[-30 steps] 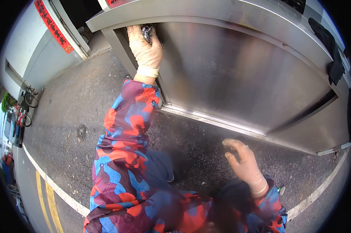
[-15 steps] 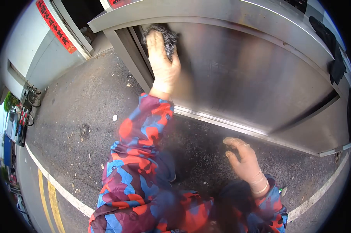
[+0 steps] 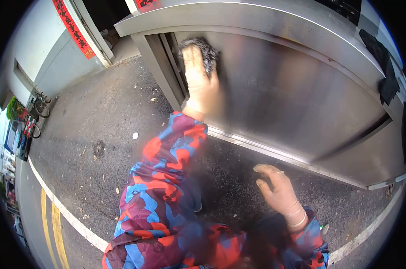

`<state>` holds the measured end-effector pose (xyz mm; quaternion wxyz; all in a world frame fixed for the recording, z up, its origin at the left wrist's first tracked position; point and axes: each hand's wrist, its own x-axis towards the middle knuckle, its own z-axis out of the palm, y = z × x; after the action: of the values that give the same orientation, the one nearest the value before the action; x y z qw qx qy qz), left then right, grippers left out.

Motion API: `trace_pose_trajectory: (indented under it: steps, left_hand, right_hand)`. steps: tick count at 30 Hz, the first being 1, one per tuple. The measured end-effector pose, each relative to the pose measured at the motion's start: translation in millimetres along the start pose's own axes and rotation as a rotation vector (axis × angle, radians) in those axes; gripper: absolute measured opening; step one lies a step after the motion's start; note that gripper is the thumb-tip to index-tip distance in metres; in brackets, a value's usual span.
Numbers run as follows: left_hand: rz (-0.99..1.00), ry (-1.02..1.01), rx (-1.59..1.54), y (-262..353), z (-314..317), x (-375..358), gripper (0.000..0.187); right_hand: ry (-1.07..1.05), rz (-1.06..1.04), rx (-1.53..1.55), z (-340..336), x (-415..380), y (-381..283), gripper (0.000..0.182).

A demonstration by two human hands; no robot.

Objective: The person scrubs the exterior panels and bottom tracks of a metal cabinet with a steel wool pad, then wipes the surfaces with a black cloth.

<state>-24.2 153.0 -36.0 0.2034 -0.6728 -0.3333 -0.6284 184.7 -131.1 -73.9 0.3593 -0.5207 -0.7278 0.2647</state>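
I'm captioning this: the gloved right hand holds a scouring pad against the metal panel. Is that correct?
Wrong hand: the head view shows the gloved left hand holding the scouring pad against the metal panel; the right hand is apart from it.

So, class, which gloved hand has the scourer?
The left hand, holding the dark scourer against the steel panel; the right hand is empty, its fingers loosely curled, apart from the panel.

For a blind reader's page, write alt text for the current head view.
A gloved left hand holds a dark scrubbing pad against a metal panel. The gloved right hand hangs half-curled over asphalt, apart from the panel.
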Motion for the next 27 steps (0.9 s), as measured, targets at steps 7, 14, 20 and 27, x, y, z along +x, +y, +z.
trace_pose_trajectory:
  steps: [7, 14, 20, 27]
  left_hand:
    - [0.035, 0.136, 0.006, 50.7, 17.8, 47.0, 0.054]
    - [0.664, -0.496, -0.297, 203.3, 84.7, -38.6, 0.048]
    - [0.419, -0.416, 0.087, 132.0, 45.9, -15.9, 0.069]
    - [0.585, -0.328, -0.092, 244.1, 94.4, 7.5, 0.072]
  right_hand:
    - [0.010, -0.025, -0.026, -11.9, -13.1, -0.4, 0.033]
    - [-0.014, -0.037, -0.065, -9.2, -17.9, 3.9, 0.034]
    - [0.069, -0.005, -0.100, -41.5, -56.3, -1.3, 0.035]
    - [0.151, 0.049, -0.157, -64.7, -90.2, 12.1, 0.037]
